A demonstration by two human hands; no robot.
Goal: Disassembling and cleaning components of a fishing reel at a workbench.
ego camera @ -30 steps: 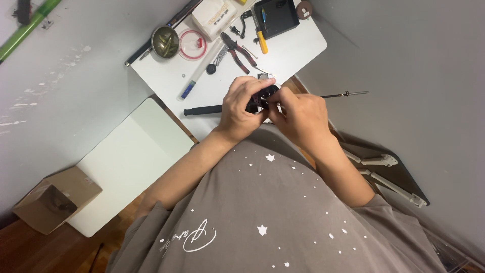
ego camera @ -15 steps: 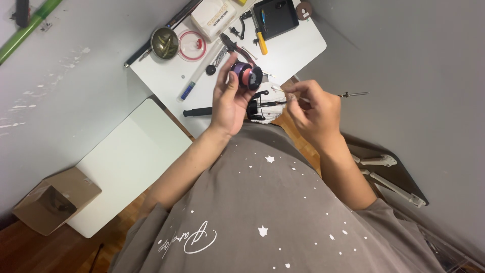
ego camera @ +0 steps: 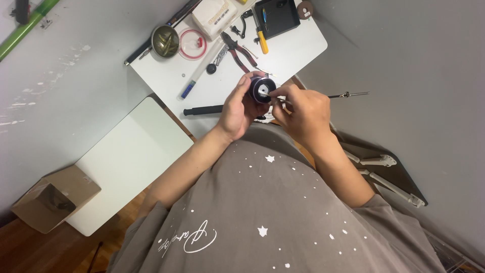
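Note:
My left hand [ego camera: 236, 108] grips a small dark round spool-like part [ego camera: 260, 89] with a white centre, held up just above the near edge of the white table [ego camera: 303, 50]. My right hand [ego camera: 303, 114] pinches a thin metal tool [ego camera: 278, 99], whose tip touches the part's white centre. Both hands are close together, fingers nearly meeting. A small dark piece lies partly hidden under my hands. A long thin black rod [ego camera: 202, 109] lies across the table behind my hands, and its slim tip sticks out to the right.
On the table lie red-handled pliers [ego camera: 237, 50], a metal bowl [ego camera: 165, 41], a red-rimmed round lid [ego camera: 192, 44], a white box [ego camera: 214, 16], a black tray [ego camera: 278, 15], a yellow-handled tool [ego camera: 262, 40] and a blue-tipped pen [ego camera: 194, 81]. A lower white table [ego camera: 131, 156] and a cardboard box [ego camera: 50, 197] stand at the left.
My left hand lifted the round part away from the dark piece by the table edge. My right hand, briefly apart, has come back and set the thin tool on the part's centre.

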